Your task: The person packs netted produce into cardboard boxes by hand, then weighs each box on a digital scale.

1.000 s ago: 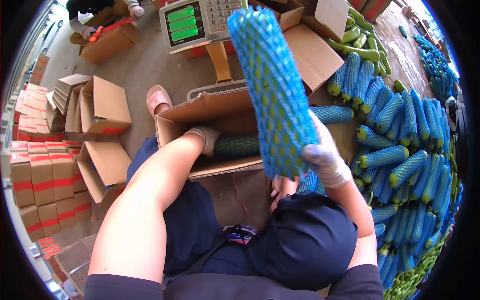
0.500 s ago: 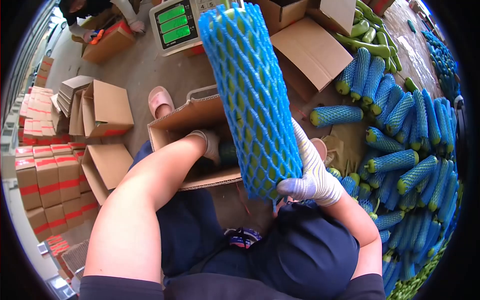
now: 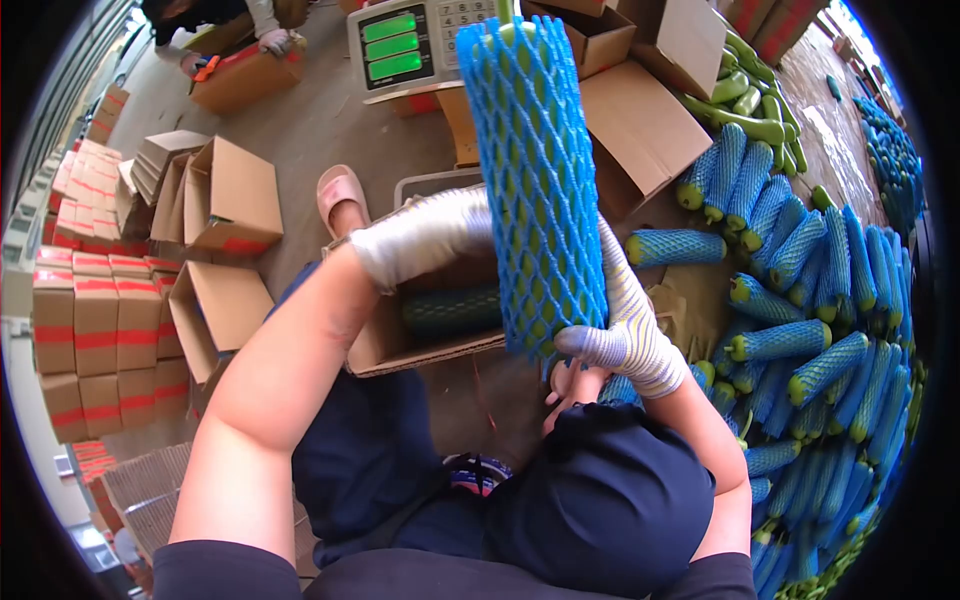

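A long green vegetable in blue foam netting point(image 3: 545, 190) stands nearly upright in front of me. My right hand point(image 3: 632, 335), in a striped glove, grips its lower end, thumb across the front. My left hand point(image 3: 425, 235), also gloved, reaches behind the middle of the netted vegetable, its fingers hidden there. Below my left hand is an open cardboard box point(image 3: 430, 354), with another netted vegetable point(image 3: 450, 311) lying in it.
A scale with a green display point(image 3: 394, 47) stands ahead. Open boxes point(image 3: 235, 195) and taped stacks point(image 3: 95, 320) are on the left. An open carton point(image 3: 645, 125), bare green vegetables point(image 3: 745, 100) and many netted ones point(image 3: 790, 340) lie right. A co-worker's gloved hand point(image 3: 274, 41) touches a box.
My left hand has come up out of the box to behind the netted vegetable. The vegetable in my right hand stands more upright and slightly farther right. The view has shifted a little.
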